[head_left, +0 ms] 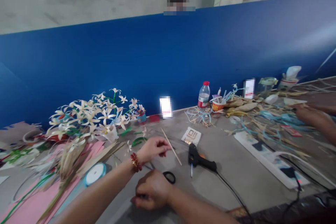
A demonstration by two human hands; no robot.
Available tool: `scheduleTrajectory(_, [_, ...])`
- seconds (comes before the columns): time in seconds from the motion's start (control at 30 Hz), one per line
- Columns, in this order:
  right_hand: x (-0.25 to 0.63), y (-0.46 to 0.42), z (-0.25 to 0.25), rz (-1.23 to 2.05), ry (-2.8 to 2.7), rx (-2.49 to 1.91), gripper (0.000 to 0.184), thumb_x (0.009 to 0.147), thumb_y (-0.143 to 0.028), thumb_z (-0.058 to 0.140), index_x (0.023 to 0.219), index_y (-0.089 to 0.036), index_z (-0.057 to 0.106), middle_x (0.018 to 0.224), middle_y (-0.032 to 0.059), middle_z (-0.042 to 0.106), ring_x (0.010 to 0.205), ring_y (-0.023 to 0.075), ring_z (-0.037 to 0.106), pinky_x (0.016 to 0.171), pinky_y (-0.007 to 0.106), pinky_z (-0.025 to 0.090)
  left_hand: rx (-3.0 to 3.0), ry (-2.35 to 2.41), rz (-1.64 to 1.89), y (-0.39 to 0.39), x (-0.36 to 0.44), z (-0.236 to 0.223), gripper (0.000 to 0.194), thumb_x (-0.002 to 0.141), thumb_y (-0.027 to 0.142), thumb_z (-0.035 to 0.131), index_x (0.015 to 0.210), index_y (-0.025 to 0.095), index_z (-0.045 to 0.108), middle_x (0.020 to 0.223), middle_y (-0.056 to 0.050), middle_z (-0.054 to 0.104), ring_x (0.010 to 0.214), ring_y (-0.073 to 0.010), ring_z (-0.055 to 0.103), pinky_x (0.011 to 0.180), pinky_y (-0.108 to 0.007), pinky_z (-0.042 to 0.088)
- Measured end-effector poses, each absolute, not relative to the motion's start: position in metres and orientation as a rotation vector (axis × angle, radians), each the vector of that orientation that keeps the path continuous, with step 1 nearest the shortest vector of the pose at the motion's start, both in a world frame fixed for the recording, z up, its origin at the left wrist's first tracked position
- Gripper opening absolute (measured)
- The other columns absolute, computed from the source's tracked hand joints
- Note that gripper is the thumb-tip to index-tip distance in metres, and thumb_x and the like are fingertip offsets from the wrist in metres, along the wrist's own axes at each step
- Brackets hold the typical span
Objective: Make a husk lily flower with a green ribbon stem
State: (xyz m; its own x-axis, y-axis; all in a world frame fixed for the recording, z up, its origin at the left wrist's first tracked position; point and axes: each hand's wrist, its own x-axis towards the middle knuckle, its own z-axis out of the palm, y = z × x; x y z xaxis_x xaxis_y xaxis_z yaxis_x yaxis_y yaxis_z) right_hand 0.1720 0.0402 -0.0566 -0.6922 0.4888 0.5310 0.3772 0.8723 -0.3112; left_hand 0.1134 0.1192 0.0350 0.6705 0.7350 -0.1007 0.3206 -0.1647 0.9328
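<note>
My left hand [154, 148], with a red beaded bracelet [135, 162] at the wrist, hovers over the table with its fingers curled together. Its fingertips come close to a thin wooden stick [175, 154]; whether they touch it I cannot tell. Nearer to me, my right hand [153, 188] is closed and turned to the left. Anything between the fingers of either hand is too small or hidden. A black scissor handle [170, 177] shows beside my right hand, the rest covered. To the right lies a black hot glue gun [201, 159], near a small white packet [191, 135].
White artificial flowers [105, 113] and dried husks [69, 162] crowd the left, by a ribbon spool [95, 174]. A power strip [270, 159] with cords lies right. A bottle [204, 95] and lit phone [166, 107] stand before a blue partition [147, 56]. Another person's arm [315, 119] reaches in.
</note>
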Motion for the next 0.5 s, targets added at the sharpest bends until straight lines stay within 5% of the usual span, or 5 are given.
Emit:
scheduleTrajectory(0.2, [0.175, 0.04, -0.051, 0.312, -2.421, -0.677, 0.023, 0.087, -0.041, 0.06, 0.075, -0.022, 0.065, 0.067, -0.0038, 0.071, 0.059, 0.0115, 0.065, 0.049, 0.023, 0.033, 2.038, 0.933, 0.899, 0.101, 0.077, 0.076, 0.02, 0.088, 0.03, 0.058, 0.086, 0.016, 0.073, 0.068, -0.002, 0.07, 0.064, -0.014, 0.063, 0.062, -0.023, 0.05])
scheduleTrajectory(0.5, [0.181, 0.044, -0.046, 0.436, -2.408, -0.683, 0.021, 0.087, -0.041, 0.06, 0.085, -0.021, 0.065, 0.071, -0.0018, 0.07, 0.063, 0.012, 0.065, 0.055, 0.022, 0.037, 2.464, 1.171, 1.128, 0.054, -0.006, 0.047, 0.019, 0.091, 0.025, 0.056, 0.098, 0.026, 0.074, 0.087, -0.003, 0.077, 0.083, -0.0199, 0.071, 0.077, -0.032, 0.057])
